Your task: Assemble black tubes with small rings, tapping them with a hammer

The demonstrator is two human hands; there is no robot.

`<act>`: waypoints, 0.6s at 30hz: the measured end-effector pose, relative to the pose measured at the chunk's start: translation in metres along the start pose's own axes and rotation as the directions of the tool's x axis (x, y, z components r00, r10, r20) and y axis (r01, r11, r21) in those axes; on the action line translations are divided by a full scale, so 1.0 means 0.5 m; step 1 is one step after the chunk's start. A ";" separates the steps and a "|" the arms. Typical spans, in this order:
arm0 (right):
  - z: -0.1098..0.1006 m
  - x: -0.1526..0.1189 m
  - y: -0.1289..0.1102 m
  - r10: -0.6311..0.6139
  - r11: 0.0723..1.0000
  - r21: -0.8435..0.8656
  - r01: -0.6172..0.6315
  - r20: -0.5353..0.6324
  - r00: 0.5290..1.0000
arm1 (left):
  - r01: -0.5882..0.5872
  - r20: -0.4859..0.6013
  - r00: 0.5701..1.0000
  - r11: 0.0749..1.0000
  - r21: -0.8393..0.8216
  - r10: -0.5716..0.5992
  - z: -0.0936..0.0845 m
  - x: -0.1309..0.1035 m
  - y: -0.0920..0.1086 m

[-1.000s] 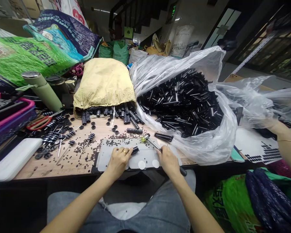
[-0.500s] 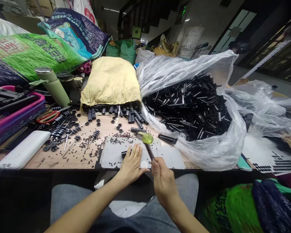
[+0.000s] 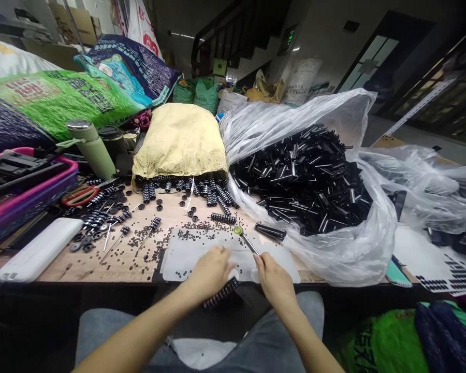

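In my right hand (image 3: 274, 274) is a small hammer (image 3: 250, 243), gripped by its handle, with its yellow-green head resting low over a white plastic sheet (image 3: 233, 259) on the table. My left hand (image 3: 213, 267) is smeared by motion over the sheet's front part, so its fingers do not show clearly. Just below it, at the table's front edge and above my lap, is a black piece studded with small rollers (image 3: 222, 293); whether the hand touches it I cannot tell. Small black rings (image 3: 184, 234) are scattered at the sheet's back left.
A yellow sack (image 3: 182, 140) of ridged black rods stands behind. To its right lies a clear plastic bag (image 3: 334, 264) of black parts. Red-handled scissors (image 3: 81, 196), a white box (image 3: 39, 250), a green bottle (image 3: 93, 155) and a pink basket (image 3: 62, 194) crowd the left.
My left hand has lifted from lying flat on the sheet, over a black part, and is moving. The roller-studded piece now shows below it. The hammer's head has dropped toward the sheet.
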State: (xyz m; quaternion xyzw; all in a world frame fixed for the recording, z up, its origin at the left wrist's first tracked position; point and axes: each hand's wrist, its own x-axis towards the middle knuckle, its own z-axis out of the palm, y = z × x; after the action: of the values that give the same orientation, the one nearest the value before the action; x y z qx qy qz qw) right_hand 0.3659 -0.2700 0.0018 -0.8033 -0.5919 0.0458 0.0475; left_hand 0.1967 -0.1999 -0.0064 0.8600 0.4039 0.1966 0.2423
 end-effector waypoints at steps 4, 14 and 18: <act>0.041 0.020 0.027 -0.045 0.992 -0.122 0.028 -0.135 0.990 | 0.412 -0.196 0.893 0.911 -0.004 -0.405 -0.048 0.148 -0.074; 0.037 0.061 0.064 -0.074 0.997 -0.045 0.062 -0.335 0.939 | 0.527 -0.154 0.846 0.845 0.094 -0.511 -0.051 0.273 -0.149; 0.018 0.117 0.111 -0.027 0.997 -0.071 0.003 -0.338 0.941 | 0.430 -0.118 0.902 0.890 0.152 -0.416 -0.068 0.160 -0.129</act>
State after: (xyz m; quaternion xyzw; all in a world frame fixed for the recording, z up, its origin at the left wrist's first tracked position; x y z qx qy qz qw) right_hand 0.4344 -0.2302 -0.0151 -0.7959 -0.5821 -0.1141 0.1212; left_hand 0.1874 -0.0919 -0.0046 0.7603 0.6068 0.1380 0.1863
